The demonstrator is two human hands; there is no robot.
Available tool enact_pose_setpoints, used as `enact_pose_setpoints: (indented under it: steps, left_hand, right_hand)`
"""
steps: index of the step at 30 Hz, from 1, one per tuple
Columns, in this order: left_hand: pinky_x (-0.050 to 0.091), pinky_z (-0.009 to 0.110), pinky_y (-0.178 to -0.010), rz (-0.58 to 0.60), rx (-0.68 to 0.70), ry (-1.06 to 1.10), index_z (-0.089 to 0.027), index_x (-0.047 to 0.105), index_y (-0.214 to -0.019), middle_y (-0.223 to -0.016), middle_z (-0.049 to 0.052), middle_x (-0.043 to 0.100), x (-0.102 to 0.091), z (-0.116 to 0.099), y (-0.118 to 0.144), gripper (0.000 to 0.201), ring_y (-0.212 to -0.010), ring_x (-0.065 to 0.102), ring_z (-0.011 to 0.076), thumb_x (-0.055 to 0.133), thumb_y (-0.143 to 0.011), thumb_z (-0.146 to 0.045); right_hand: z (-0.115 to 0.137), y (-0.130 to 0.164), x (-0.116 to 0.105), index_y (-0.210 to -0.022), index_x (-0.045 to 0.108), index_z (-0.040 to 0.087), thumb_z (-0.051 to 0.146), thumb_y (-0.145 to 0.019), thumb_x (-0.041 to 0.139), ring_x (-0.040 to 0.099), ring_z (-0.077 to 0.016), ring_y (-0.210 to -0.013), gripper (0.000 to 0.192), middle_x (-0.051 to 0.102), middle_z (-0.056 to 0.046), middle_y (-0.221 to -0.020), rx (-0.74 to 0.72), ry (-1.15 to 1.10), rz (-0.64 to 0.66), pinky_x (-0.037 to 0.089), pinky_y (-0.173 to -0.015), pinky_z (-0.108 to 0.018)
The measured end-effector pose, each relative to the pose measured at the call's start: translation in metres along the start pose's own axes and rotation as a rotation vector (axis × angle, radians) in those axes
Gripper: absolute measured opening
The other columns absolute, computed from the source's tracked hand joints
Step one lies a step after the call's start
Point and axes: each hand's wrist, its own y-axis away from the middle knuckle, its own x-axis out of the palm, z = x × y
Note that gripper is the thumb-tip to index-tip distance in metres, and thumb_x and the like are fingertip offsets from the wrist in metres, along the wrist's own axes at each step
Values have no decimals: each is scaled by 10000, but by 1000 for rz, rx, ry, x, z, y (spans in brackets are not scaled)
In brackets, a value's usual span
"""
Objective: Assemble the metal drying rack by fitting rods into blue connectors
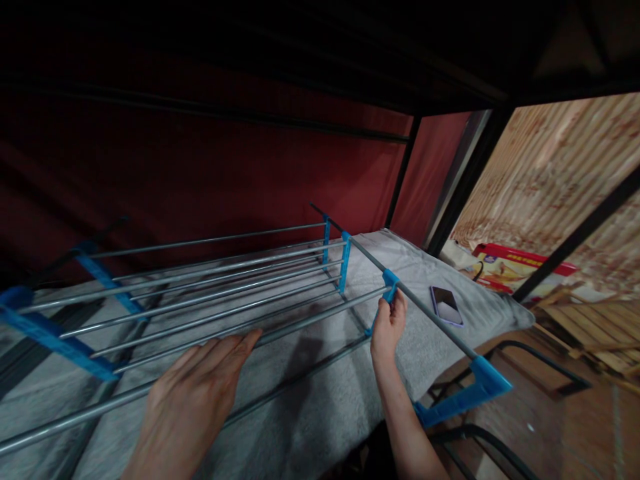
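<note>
While the left hand [195, 393] drapes over the front metal rod [310, 320], its underside hidden so that its grip cannot be told, the right hand [389, 320] pinches the blue connector [391, 280] at that rod's end. Resting on the grey cloth [325, 413], the rack [240, 289] looks light but stiff, its slick metal best taken near such connectors; its far left corner [85, 249] sinks into shadow before the red wall [225, 173]
</note>
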Motion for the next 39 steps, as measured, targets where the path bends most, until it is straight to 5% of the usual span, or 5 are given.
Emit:
enact_pose_setpoints:
  steps: [13,18,28,39]
  left_hand:
    - [506,379,-821,-3,-21,40,-201,634,-1329,-1086,78,765,0,2,5,408,-883,699,237,366,-1033,-286]
    - [501,388,-814,-16,-94,58,-231,699,-1234,-1028,70,771,-5,2,4,409,-872,699,238,368,-1048,-381]
    - [486,358,-771,-5,-83,88,-186,713,-1139,-927,35,760,0,0,2,299,-806,699,204,450,-1038,-288]
    - [488,363,-770,26,-110,124,-188,725,-1107,-929,51,763,-2,-1,0,292,-826,705,222,458,-1026,-272]
  right_hand:
    - [1,0,5,-1443,469,201,342,-842,544,459,-263,-1401,622,500,-127,-1498,6,-100,44,282,-1220,-487]
    - [10,2,3,-1464,472,197,346,-853,548,417,-272,-1443,633,480,-127,-1527,-14,-82,66,249,-1240,-490]
    - [13,2,3,-1454,486,207,381,-830,568,488,-277,-1363,653,548,-109,-1461,46,-49,73,292,-1208,-500]
    - [15,2,3,-1479,461,223,350,-791,543,401,-268,-1443,704,471,-87,-1546,82,-65,78,223,-1246,-484]
